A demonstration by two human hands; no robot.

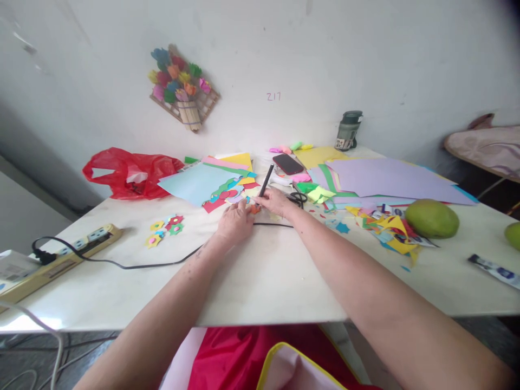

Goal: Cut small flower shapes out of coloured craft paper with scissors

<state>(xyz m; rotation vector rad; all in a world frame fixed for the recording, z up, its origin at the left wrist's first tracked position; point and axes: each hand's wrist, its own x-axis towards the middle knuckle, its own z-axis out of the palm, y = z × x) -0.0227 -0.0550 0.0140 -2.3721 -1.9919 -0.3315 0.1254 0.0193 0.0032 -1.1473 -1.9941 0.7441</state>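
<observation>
My right hand is closed round a black pen, which stands tilted with its lower end at a small orange paper piece. Beside it, my left hand has its fingers closed at the orange piece's left edge, holding it on the table; part of the piece is hidden by the fingers. Just behind the left hand lies a pile of cut paper shapes in red, green and purple. Small layered paper flowers in yellow, red and green lie to the left.
A black cord runs across the table from a power strip. Behind are a red plastic bag, light blue paper, a phone and a bottle. Rightward lie purple sheets, paper scraps, a green mango and a tube.
</observation>
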